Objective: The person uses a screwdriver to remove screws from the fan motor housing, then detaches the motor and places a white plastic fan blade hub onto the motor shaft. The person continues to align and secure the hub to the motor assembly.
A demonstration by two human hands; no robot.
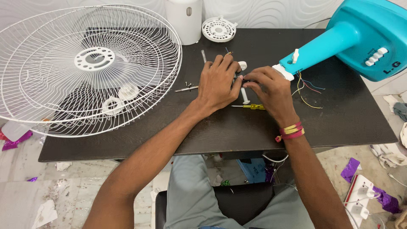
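Dark brown wooden table (339, 123) carries a large white wire fan guard (55, 72) at the left and a turquoise plastic fan base (364, 38) with loose coloured wires (307, 91) at the right. Between them, the left hand (218, 82) and right hand (271, 91) meet, fingers pinched together on a small white plastic part (242, 78), just above a yellow-handled screwdriver (253, 107) lying flat.

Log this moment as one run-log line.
left hand: on small white part | right hand: touching it | screwdriver: on table
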